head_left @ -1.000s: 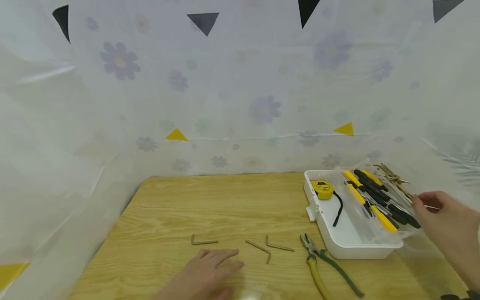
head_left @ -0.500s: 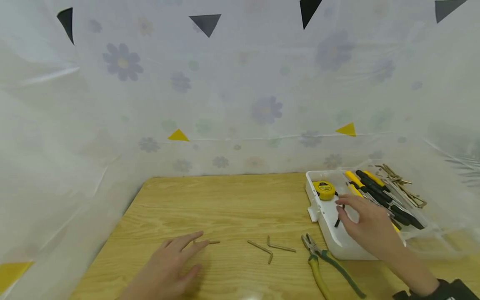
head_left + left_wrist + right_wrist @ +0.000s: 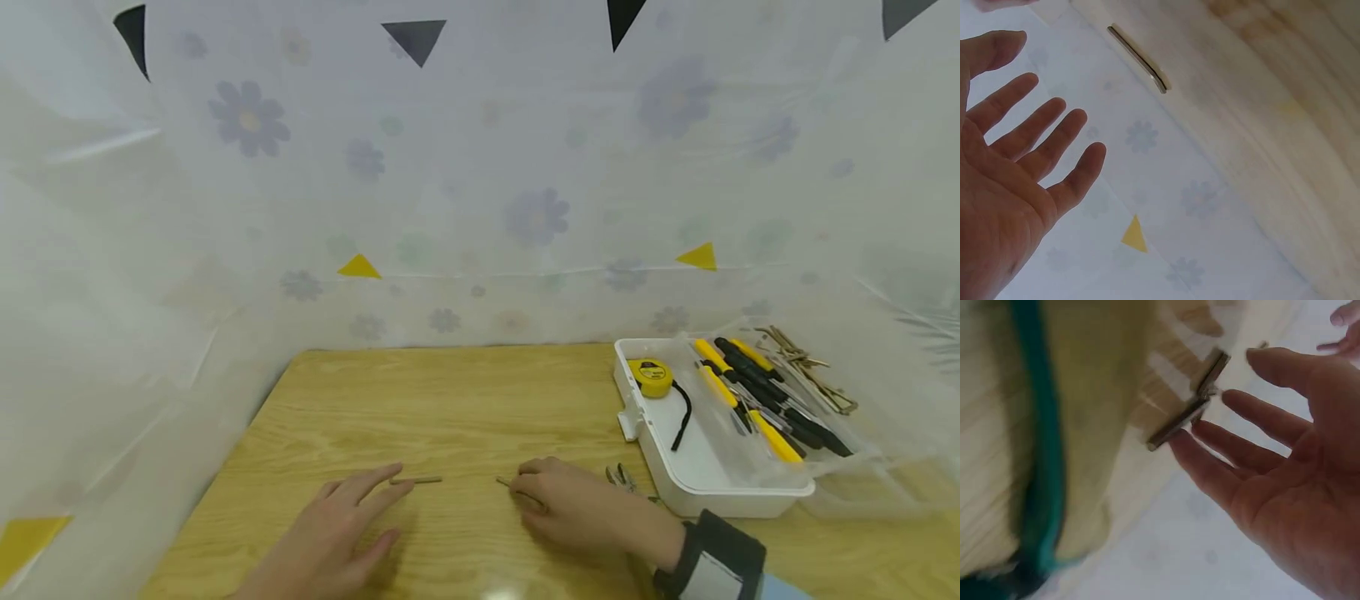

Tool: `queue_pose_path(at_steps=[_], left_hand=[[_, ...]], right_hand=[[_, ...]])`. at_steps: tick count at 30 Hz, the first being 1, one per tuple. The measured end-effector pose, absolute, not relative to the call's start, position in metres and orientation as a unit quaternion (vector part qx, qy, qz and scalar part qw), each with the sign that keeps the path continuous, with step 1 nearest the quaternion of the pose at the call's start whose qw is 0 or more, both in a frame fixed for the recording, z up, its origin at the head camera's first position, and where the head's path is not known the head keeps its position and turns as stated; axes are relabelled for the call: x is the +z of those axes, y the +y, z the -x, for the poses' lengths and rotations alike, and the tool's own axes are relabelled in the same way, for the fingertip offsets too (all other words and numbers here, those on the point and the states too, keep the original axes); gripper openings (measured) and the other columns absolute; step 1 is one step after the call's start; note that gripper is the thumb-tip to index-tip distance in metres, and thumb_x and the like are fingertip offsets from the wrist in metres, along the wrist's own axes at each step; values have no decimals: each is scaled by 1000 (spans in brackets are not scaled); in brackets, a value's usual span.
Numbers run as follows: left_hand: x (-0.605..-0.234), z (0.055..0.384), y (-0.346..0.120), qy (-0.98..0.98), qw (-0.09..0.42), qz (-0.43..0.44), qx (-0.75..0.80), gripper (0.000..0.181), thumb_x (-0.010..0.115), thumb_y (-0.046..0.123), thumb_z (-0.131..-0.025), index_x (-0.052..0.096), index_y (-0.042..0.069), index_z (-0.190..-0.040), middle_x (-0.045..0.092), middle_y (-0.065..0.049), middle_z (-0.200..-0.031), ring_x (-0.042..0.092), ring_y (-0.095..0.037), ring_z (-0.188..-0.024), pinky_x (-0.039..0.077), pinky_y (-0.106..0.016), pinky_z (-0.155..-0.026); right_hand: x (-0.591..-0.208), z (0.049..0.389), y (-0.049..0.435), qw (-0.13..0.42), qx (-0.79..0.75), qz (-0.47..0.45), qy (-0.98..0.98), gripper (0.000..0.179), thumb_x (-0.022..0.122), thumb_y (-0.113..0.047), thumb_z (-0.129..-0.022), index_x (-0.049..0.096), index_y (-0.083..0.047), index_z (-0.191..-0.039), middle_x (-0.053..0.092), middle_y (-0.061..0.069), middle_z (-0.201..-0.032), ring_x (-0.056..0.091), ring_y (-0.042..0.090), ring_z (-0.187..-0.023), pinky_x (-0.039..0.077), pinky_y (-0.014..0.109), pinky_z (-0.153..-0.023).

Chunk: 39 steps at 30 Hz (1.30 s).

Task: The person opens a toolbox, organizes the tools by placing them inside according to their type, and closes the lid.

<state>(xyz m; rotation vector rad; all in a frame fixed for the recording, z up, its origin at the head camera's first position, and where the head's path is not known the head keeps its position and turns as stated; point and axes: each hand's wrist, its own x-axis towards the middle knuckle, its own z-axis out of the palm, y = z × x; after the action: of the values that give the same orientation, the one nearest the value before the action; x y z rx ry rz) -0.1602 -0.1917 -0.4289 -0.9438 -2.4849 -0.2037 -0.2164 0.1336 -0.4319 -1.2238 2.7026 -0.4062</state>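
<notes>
My left hand (image 3: 330, 533) hovers with spread, relaxed fingers beside an L-shaped hex key (image 3: 426, 480), whose bent end it covers in the head view. That hex key (image 3: 1138, 59) lies apart from the fingers in the left wrist view. On the right, my right hand (image 3: 562, 500) reaches down over two more hex keys on the wooden table. In the right wrist view those hex keys (image 3: 1175, 425) lie by the extended fingertips; no grip on them shows. Part of one hex key (image 3: 503, 481) sticks out left of the hand.
Pliers (image 3: 621, 477) lie mostly hidden behind the right forearm. A white toolbox (image 3: 720, 502) at right holds a yellow tape measure (image 3: 651, 377). Screwdrivers (image 3: 776, 437) and a bunch of hex keys (image 3: 795, 350) rest on clear plastic. A patterned curtain (image 3: 480, 167) hangs behind.
My right hand has swung left from the hex keys at the far right, across the toolbox, to the two on the table. My left hand moved slightly left, then stayed.
</notes>
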Motion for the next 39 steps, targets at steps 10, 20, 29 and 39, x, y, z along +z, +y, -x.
queue_pose_path(at_steps=[10,20,29,39], left_hand=[[-424,157,-188,-910,233,335,-78,59,76,33,-76,56,28,-131,56,5,-133,58,-12,-114,52,-35,-82],[-427,157,-189,-907,231,342,-82,64,78,32,-75,52,31,-134,57,5,-131,58,-12,-111,52,-35,-78],[-427,159,-188,-901,234,354,-92,61,79,30,-73,55,29,-129,56,6,-131,59,-12,-112,52,-34,-78],[-428,161,-185,-894,248,366,-75,58,79,31,-72,59,25,-126,57,5,-129,60,-10,-105,51,-35,-73]], right_hand=[[-426,213,69,91,-8,472,877,70,54,-22,-93,17,-30,-152,10,7,-160,48,35,-128,48,49,-95],[-419,231,44,168,46,451,875,58,45,-38,-98,19,-37,-150,17,-14,-157,23,40,-142,43,54,-99],[-421,232,72,51,98,488,866,25,52,-27,-96,66,-24,-117,65,-11,-115,63,14,-96,52,25,-78],[-427,229,111,48,-60,457,886,21,65,-5,-85,63,-16,-68,57,-11,-63,36,-3,-54,33,12,-50]])
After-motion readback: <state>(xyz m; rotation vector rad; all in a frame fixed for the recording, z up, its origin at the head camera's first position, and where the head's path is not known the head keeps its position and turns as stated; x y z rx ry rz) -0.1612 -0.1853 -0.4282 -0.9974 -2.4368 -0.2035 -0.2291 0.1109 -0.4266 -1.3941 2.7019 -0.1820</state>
